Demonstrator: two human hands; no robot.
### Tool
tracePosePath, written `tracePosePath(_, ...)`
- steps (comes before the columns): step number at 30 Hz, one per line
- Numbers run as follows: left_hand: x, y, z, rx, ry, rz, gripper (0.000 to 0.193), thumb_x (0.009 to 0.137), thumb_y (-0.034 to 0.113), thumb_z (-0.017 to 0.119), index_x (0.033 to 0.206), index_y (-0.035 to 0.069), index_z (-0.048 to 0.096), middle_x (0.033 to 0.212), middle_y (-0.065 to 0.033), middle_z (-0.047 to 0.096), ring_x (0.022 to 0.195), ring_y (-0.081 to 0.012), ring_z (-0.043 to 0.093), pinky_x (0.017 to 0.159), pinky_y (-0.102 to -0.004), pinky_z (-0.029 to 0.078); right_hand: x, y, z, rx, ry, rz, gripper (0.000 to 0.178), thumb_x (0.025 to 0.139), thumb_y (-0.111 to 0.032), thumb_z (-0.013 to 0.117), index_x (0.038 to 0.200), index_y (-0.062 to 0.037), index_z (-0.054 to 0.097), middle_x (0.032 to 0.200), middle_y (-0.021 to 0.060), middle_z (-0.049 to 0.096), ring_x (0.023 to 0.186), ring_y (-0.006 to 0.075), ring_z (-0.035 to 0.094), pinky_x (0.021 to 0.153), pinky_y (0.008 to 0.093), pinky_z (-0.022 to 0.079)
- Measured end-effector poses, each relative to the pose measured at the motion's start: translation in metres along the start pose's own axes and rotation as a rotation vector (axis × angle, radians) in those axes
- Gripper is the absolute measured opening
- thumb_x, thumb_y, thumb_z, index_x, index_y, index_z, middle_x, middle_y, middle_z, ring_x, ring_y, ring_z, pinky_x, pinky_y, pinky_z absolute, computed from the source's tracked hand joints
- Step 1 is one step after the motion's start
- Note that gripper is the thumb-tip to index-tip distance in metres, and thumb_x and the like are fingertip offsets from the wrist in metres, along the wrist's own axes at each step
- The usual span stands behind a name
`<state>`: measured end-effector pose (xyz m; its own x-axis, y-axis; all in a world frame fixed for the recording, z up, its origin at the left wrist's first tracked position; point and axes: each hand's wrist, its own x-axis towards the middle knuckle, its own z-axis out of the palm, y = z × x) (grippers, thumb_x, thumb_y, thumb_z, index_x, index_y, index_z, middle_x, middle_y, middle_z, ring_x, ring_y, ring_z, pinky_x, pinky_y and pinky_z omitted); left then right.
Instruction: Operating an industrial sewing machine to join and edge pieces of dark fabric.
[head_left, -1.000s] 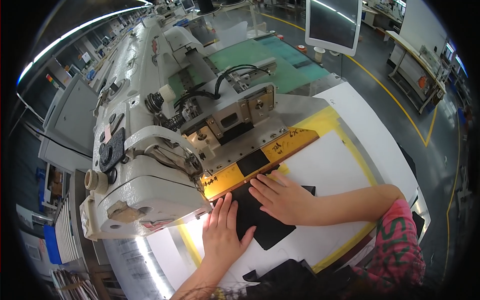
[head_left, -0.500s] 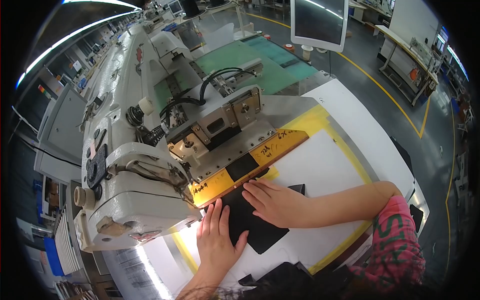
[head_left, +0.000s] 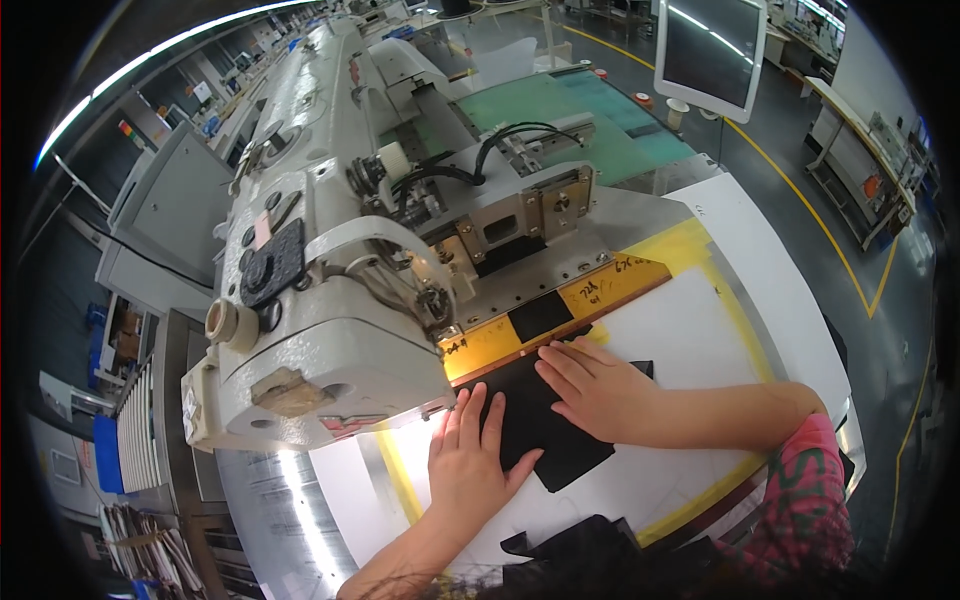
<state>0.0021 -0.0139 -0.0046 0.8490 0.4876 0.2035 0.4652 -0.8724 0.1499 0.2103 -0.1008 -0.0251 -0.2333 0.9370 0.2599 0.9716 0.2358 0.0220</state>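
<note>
Currently both hands lie flat, nothing clenched, on a black fabric piece (head_left: 540, 430). Left hand (head_left: 468, 468): fingers spread, palm pressing the fabric's near-left corner. Right hand (head_left: 592, 385): fingers extended, pressing its upper part. Just beyond the right fingertips runs a yellow guide plate (head_left: 600, 292) with a dark rectangular opening. Fabric rests on the white table (head_left: 690, 330). Grey sewing machine head (head_left: 320, 330) looms over the left fingertips.

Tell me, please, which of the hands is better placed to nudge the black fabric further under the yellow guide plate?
Probably the right hand: it lies flat on the black fabric with fingertips almost at the yellow guide plate. The left hand rests further back, on the fabric's near-left edge.
</note>
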Motion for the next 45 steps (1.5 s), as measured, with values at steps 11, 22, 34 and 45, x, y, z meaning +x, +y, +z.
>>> tracePosePath(11,-0.0010,-0.0024,0.0033,-0.033,0.047,0.023,0.072,0.076,0.049,0.071,0.123,-0.003,0.054,0.138,-0.0192,0.046,0.128,-0.0353,0.044,0.101,-0.0438,0.038,-0.0002,-0.0009,-0.0084,-0.001,0.017,0.029,0.054,0.084,-0.029,0.064,0.124,0.0053,0.053,0.127,0.0205,0.049,0.122,0.0327,0.048,0.106,0.0443,0.034)
tracePosePath(22,-0.0009,-0.0037,0.0019,0.049,0.076,0.052,0.070,0.079,0.053,0.066,0.122,0.000,0.057,0.135,-0.0191,0.048,0.109,-0.0367,0.054,0.092,-0.0411,0.043,0.0006,-0.0022,-0.0091,-0.021,0.032,0.003,0.053,0.084,-0.027,0.064,0.122,0.0079,0.053,0.125,0.0224,0.050,0.120,0.0344,0.049,0.105,0.0438,0.036)
tracePosePath(34,0.0023,-0.0035,-0.0008,0.013,0.066,0.034,0.070,0.076,0.052,0.069,0.121,0.000,0.058,0.129,-0.0228,0.050,0.106,-0.0360,0.057,0.085,-0.0404,0.047,0.0017,0.0012,-0.0096,-0.014,0.044,-0.009,0.052,0.086,-0.028,0.062,0.121,0.0083,0.053,0.122,0.0229,0.052,0.118,0.0347,0.049,0.105,0.0433,0.036)
tracePosePath(45,0.0029,-0.0060,-0.0037,0.048,0.087,0.048,0.072,0.070,0.055,0.072,0.119,0.003,0.060,0.128,-0.0193,0.053,0.095,-0.0298,0.062,0.079,-0.0362,0.047,0.0004,0.0051,-0.0081,-0.065,-0.004,-0.062,0.053,0.091,-0.033,0.056,0.124,0.0087,0.052,0.126,0.0230,0.053,0.121,0.0349,0.050,0.106,0.0438,0.034)
